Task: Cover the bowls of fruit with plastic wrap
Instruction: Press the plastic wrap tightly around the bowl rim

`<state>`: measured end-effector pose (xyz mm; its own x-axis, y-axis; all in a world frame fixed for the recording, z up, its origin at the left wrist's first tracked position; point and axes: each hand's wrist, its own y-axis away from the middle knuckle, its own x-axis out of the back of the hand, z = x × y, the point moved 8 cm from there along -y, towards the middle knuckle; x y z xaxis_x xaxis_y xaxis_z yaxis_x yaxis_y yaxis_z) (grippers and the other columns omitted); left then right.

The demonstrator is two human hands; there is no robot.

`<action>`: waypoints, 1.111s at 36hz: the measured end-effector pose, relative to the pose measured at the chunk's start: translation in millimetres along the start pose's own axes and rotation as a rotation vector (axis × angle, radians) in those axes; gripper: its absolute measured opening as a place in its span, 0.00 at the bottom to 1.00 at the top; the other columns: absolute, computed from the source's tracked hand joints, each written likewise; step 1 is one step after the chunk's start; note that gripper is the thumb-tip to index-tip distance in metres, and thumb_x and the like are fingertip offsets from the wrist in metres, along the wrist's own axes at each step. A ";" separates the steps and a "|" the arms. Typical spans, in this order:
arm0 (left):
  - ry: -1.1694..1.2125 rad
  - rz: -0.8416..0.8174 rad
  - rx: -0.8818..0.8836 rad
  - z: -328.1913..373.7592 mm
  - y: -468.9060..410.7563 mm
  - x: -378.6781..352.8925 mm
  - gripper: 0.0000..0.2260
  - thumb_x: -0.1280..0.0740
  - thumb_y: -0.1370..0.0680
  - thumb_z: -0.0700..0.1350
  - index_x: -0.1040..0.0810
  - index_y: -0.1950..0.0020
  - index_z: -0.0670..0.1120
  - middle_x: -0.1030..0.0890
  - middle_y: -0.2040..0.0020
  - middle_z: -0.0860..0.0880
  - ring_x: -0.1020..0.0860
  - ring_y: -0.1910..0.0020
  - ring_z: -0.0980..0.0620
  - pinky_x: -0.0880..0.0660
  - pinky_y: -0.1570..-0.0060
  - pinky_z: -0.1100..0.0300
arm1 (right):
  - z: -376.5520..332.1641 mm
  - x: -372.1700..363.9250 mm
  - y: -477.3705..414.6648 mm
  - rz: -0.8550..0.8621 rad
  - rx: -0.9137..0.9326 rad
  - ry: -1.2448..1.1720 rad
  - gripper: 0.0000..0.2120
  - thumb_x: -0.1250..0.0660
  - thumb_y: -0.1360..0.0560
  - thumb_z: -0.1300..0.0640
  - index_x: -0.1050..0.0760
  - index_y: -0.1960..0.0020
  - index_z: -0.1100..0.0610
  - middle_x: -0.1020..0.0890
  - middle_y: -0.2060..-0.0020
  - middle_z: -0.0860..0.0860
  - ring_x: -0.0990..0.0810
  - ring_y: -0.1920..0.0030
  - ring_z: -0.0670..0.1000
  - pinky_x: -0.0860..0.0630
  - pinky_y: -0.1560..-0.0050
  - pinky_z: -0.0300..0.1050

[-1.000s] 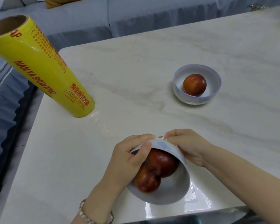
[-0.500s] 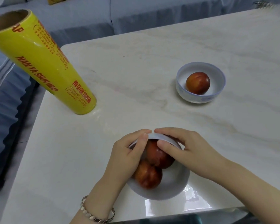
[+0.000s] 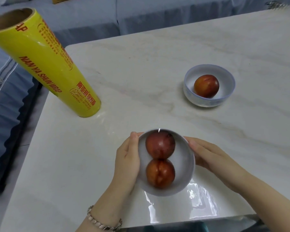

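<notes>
**Pale marble worktop (image 3: 141,64), near bowl (image 3: 182,164) cupped in both hands**

Backs onto a blue sofa (image 3: 90,17) along the far and left sides. Carries the near bowl close to the front edge, white, sitting upright. Grips it from both sides: left hand (image 3: 126,161) curled round the left wall with the thumb up at the rim, right hand (image 3: 208,156) wrapped round the right wall. Shows a beaded bracelet (image 3: 104,221) on the left wrist. Holds two red-brown fruits (image 3: 160,173) inside, one behind the other and touching. Catches a sheen across the bowl's mouth, with clear film (image 3: 199,203) lying glossy and wrinkled on the worktop just right of the bowl; cannot tell whether the film spans the whole mouth. Keeps the far bowl (image 3: 189,81) well apart at the right rear, uncovered, with one fruit in it. Stands the yellow roll of plastic wrap (image 3: 45,64) on end at the left rear corner.
</notes>
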<state>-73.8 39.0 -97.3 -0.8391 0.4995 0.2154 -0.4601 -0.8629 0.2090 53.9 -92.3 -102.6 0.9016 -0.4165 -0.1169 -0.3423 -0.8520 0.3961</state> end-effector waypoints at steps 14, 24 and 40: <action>-0.051 -0.216 -0.121 18.0 -9.2 0.8 0.11 0.41 0.28 0.50 0.20 0.54 0.53 0.17 0.54 0.62 0.22 0.51 0.67 0.32 0.52 0.77 | -20.2 -5.7 -13.2 0.030 0.103 0.023 0.11 0.33 0.29 0.59 0.21 0.46 0.52 0.17 0.58 0.43 0.20 0.59 0.36 0.28 0.58 0.25; -0.052 -0.143 -0.199 18.4 1.1 4.5 0.09 0.39 0.30 0.47 0.20 0.56 0.55 0.18 0.58 0.68 0.22 0.53 0.69 0.30 0.55 0.77 | -45.6 -5.3 -39.3 -0.086 0.089 0.310 0.05 0.30 0.29 0.60 0.17 0.55 0.56 0.14 0.58 0.50 0.19 0.60 0.42 0.23 0.55 0.31; -0.074 -0.207 -0.245 20.7 -5.0 -4.5 0.12 0.40 0.36 0.58 0.20 0.59 0.59 0.18 0.59 0.68 0.22 0.53 0.69 0.30 0.54 0.77 | -36.2 -7.6 -51.6 -0.371 -0.010 0.373 0.05 0.34 0.27 0.62 0.20 0.59 0.56 0.18 0.62 0.49 0.21 0.62 0.41 0.25 0.56 0.33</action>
<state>-61.7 42.7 -79.7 -0.7011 0.6630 0.2625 -0.6826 -0.7304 0.0219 74.2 -33.6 -89.2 0.9952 0.0557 0.0808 0.0189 -0.9171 0.3982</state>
